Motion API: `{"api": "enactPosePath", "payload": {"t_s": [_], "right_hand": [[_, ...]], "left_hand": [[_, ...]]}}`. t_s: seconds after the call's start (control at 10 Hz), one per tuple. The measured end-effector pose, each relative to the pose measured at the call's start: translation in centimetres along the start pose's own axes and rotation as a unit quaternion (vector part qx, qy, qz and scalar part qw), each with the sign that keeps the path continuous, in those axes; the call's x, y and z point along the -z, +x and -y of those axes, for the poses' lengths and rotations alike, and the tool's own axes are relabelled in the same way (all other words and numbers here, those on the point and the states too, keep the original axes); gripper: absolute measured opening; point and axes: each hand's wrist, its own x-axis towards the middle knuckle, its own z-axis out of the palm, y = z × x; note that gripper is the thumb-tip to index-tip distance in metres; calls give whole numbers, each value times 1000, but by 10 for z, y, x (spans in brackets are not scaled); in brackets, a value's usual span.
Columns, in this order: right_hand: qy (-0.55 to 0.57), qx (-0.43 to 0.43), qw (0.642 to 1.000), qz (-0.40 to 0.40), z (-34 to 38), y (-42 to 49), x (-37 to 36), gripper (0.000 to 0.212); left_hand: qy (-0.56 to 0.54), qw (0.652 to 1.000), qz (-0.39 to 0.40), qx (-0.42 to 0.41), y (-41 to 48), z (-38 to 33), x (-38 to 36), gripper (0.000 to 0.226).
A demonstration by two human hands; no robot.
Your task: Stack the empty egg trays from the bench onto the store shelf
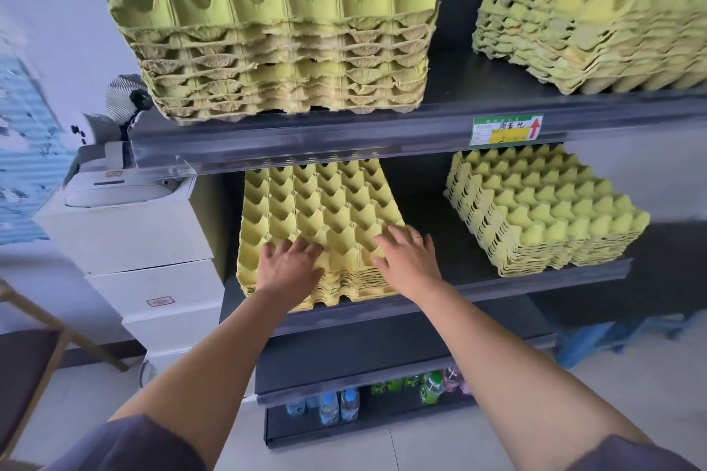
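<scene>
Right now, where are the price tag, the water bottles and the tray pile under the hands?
price tag [507,130]: head view, its middle.
water bottles [329,407]: head view, one bottle's body.
tray pile [306,203]: head view, bare top tray.

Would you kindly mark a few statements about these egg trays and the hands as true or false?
1. The left hand and right hand both rest on the lower-left stack. True.
2. A price label sits on the upper shelf's front edge. True.
3. The upper shelf holds no trays. False: the upper-left stack and upper-right stack stand on it.
4. The right hand grips a bottle. False: it lies flat on the trays; the bottles stand on the bottom shelf.
</scene>
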Motion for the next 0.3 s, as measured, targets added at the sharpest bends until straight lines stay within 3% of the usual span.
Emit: {"api": "enactPosePath", "payload": {"t_s": [0.3], "right_hand": [[31, 34, 997, -64, -12, -19, 25, 38]], "left_hand": [[0, 999, -39, -27, -3, -9, 36, 39]]}}
